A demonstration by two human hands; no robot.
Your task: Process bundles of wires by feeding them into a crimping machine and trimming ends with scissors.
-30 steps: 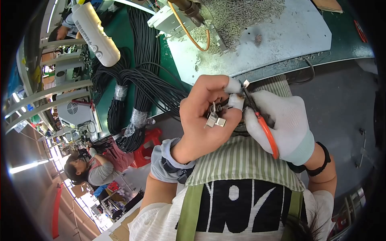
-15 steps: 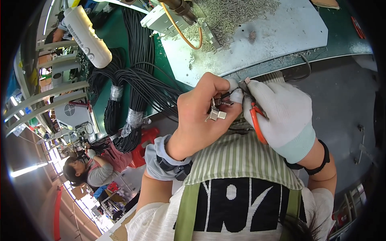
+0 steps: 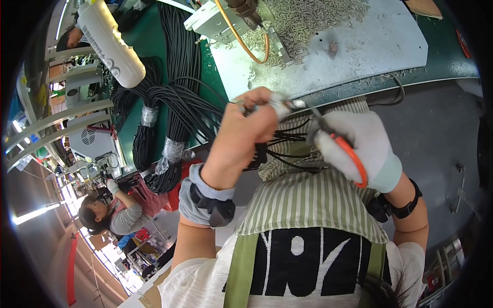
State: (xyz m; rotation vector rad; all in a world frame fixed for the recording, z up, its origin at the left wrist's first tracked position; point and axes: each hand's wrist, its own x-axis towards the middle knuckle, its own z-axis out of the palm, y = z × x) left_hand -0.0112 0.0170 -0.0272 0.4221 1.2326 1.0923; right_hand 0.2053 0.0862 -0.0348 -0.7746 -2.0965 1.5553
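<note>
Grey plate (image 3: 380, 51), top centre on the green bench (image 3: 444, 38), bears a heap of small metal bits (image 3: 298, 25), thickest toward the upper edge, with loose ones strewn along its near side. Clear plastic wrap (image 3: 172, 150), left of centre, goes round one black cable bundle (image 3: 179, 51); another band of wrap (image 3: 149, 117) sits up and left of it. Machine (image 3: 218, 23) with an orange hose (image 3: 250, 55) stands over the plate's left part. Left hand (image 3: 239, 131), centre, mostly bare with white fingertip covers, is blurred; fingers curled in, closed around short black cables (image 3: 292, 137), whose free ends stick out below the hand, rightward over the striped apron (image 3: 308, 203). A small bright metal tip (image 3: 297, 103) shows at the left fingertips; cannot tell if it's pinched. Right hand (image 3: 357, 141), white-gloved, right of centre, has fingers wrapped round red-handled pliers (image 3: 355, 157); their nose points up-left, near the metal tip, contact unclear. Jaw opening can't be told, too blurred. Seated co-worker (image 3: 126, 218) at lower left, white cylinder (image 3: 110, 43) at upper left.
</note>
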